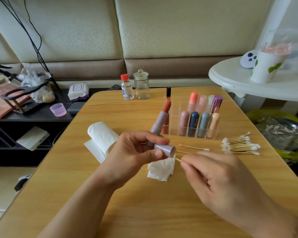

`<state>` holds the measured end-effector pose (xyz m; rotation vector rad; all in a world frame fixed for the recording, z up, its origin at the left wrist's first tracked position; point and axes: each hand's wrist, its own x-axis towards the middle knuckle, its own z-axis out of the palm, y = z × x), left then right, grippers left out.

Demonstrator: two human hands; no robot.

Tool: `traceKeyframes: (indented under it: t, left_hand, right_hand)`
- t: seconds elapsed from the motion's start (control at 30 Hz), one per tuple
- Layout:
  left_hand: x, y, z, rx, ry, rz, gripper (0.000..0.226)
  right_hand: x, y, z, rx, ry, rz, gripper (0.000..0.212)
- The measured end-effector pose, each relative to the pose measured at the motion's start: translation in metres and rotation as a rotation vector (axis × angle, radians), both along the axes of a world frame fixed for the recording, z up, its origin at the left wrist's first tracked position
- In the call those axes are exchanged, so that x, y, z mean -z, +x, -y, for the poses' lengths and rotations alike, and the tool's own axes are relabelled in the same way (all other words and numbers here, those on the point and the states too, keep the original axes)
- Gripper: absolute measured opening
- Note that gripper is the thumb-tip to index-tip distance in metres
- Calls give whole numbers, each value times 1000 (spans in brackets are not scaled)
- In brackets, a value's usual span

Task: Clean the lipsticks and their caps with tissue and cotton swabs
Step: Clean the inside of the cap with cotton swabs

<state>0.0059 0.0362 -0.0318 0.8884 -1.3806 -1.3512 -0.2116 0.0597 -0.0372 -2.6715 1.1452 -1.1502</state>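
My left hand [136, 150] grips an open lilac lipstick [160, 122] with its red-brown bullet pointing up and away, and pinches the lilac cap [165, 149] between thumb and finger, its open mouth facing right. My right hand [218, 179] pinches a wooden cotton swab [177, 159] whose tip is at the cap's mouth. A folded piece of tissue [160, 170] lies on the table under the cap. A tissue roll [101, 134] lies to the left. A pile of clean swabs [239, 144] lies to the right, with a used swab [194, 147] in front of it.
A clear organiser [175, 117] with several capped lipsticks stands behind my hands. A small bottle with a red cap [127, 87] and an empty glass jar [141, 85] stand at the wooden table's [144, 203] far edge. A white side table [239, 83] is at the right.
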Motion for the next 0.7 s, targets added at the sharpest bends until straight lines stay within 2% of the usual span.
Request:
traceKeyframes:
  t: [0.1,0.17,0.2,0.3,0.4,0.57,0.7]
  left_hand:
    - [0,2,1,37,8,-42,21]
    - [-1,2,2,45,8,-109,22]
    - [-1,2,3,47,17,-156,23]
    - [0,1,3,68,65,-293,24]
    - [1,-1,3,93,105,-378,31]
    - [0,-1,3,107,131,-428,33]
    - [1,-1,3,117,150,-446,32]
  right_hand:
    - [-1,-6,6,-99,91,124,26]
    - [0,-15,16,-11,92,248,22]
    - [2,-20,23,96,64,245,19]
    - [12,-28,41,398,20,-19,6]
    - [22,-29,47,401,27,-167,3]
    - [23,-26,49,367,37,-163,11]
    - [11,-45,53,461,125,16,15]
